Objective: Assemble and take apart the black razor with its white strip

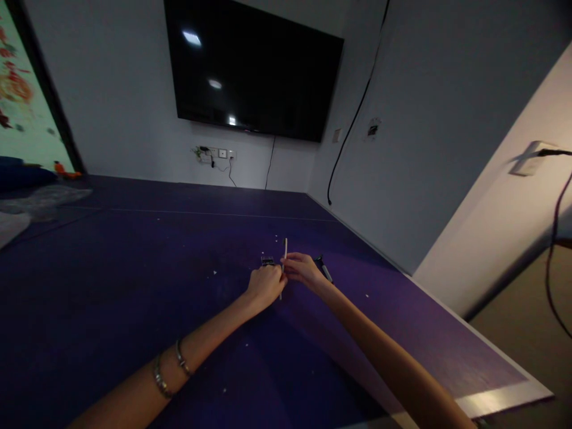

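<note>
A thin white toothbrush (285, 249) with dark bristles stands nearly upright in the middle of the view, its head at the top. My left hand (265, 282) is closed around its lower part, and the handle's end shows below the fingers. Higher up, the fingertips of my right hand (302, 269) pinch the same handle. Just beyond my left hand lies a small dark object with a clear part (267, 261), partly covered by the hand. A black and grey object (326, 271) rests behind my right hand, its kind too small to tell.
Small white scraps (215, 272) dot the purple tabletop (147, 286). Clear plastic wrapping (47, 199) lies at the far left, near a small orange object (65, 171). A television (254, 65) hangs on the wall, and a black cable (353, 122) dangles at the right wall.
</note>
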`<state>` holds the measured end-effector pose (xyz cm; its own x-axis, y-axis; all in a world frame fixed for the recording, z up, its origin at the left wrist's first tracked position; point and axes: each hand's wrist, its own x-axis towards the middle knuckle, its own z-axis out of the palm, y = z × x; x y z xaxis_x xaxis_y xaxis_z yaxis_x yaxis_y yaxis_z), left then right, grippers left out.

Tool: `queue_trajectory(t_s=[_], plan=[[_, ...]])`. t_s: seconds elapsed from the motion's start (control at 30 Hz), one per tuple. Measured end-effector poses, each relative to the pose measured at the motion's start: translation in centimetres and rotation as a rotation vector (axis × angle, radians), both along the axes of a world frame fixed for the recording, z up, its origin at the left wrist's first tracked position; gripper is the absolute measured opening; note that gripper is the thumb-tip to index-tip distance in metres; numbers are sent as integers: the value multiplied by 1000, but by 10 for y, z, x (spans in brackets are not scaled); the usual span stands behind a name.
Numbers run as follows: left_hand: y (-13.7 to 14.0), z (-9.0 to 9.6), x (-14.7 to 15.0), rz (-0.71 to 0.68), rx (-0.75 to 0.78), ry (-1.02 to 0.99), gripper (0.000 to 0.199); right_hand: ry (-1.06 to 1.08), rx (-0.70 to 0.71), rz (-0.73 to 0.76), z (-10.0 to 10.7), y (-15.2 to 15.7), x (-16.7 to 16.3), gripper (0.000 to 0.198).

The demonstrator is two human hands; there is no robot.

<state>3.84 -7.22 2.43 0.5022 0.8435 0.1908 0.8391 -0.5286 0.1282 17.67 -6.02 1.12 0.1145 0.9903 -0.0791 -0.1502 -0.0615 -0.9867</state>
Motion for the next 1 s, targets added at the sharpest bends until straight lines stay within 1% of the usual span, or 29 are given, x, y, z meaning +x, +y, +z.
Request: queue_trajectory(t_s=[0.1, 0.17, 0.23, 0.3, 0.37, 0.4, 0.47, 0.5, 0.57, 0.67, 0.77, 0.87, 1.0], plan=[[-2, -4, 6, -26, 18, -20, 31, -13, 8, -11, -1, -1, 5, 19], [-2, -6, 9, -46, 38, -59, 32, -20, 9, -13, -1, -1, 14, 17], [2, -7, 11, -87, 74, -111, 35, -40, 14, -21, 0, -1, 30, 15], [11, -7, 9, -135, 116, -144, 35, -108, 15, -45, 1, -1, 54, 12], [27, -10, 2, -136, 146, -148, 30, -262, 0, -109, 4, 0, 84, 12], [37, -12, -3, -124, 145, -143, 28, -377, -22, -148, 4, 0, 100, 13], [60, -19, -13, -98, 142, -148, 28, -701, -85, -214, 5, 0, 130, 16], [71, -24, -18, -91, 133, -156, 29, -893, -129, -213, 4, 0, 143, 17], [92, -35, -26, -107, 98, -183, 35, -1019, -179, -222, 0, -1, 161, 15], [111, -51, -32, -130, -2, -202, 48, -1134, -225, -217, -10, -1, 171, 14], [118, -62, -33, -163, -71, -224, 55, -1252, -247, -206, -21, 3, 170, 15], [122, -67, -31, -199, -69, -285, 51, -1345, -244, -198, -28, 9, 169, 17], [127, -69, -29, -222, -69, -328, 45, -1430, -242, -202, -33, 16, 170, 16]])
